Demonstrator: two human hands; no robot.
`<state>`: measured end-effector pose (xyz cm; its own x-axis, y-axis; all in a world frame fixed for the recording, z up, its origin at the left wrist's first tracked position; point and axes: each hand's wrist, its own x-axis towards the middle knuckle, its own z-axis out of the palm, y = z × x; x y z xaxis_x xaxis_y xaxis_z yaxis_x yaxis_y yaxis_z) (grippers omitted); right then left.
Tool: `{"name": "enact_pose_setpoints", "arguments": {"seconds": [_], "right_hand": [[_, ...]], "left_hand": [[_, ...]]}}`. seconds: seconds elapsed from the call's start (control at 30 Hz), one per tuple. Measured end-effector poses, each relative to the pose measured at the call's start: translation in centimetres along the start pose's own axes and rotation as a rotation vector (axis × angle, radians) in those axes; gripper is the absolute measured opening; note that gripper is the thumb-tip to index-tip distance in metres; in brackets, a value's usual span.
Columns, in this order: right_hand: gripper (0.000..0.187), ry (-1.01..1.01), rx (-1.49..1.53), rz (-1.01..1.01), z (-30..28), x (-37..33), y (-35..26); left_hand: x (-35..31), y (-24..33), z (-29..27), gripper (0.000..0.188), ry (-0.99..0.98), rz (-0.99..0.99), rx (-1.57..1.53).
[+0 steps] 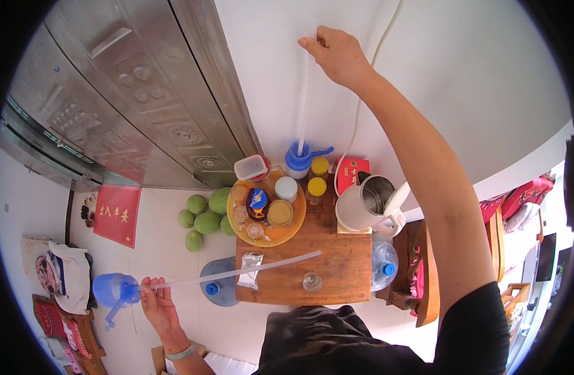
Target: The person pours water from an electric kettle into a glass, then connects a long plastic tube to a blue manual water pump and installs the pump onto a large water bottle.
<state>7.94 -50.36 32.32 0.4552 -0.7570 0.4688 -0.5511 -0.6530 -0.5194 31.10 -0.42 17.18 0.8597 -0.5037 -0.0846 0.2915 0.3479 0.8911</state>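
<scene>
A blue hand pump (114, 290) with a long clear tube (237, 272) is held left of the wooden table (337, 262); the left hand (157, 304) is closed around the tube just beside the pump head. The tube reaches across the table's near edge, above a foil packet (250, 270). It looks light, stiff and smooth, and is best gripped near the head. At the table's far edge, a second blue pump (299, 159) is lifted by its tube (302, 103), pinched in the raised right hand (337, 55).
</scene>
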Motion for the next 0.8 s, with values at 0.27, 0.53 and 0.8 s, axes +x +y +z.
{"name": "enact_pose_setpoints", "arguments": {"seconds": [0.27,0.53,0.8], "right_hand": [[0.042,0.002,0.001,0.009,-0.5,-0.1,-0.2],[0.042,-0.019,0.018,-0.009,-0.4,0.4,0.8],[0.039,-0.119,-0.011,-0.011,-1.1,0.8,0.7]], "left_hand": [[0.3,0.0,-0.2,0.032,-0.076,-0.041,-0.018],[0.4,-0.3,1.0,0.027,-0.032,-0.028,-0.013],[0.5,-0.6,1.0,0.028,-0.056,-0.041,-0.017]]}}
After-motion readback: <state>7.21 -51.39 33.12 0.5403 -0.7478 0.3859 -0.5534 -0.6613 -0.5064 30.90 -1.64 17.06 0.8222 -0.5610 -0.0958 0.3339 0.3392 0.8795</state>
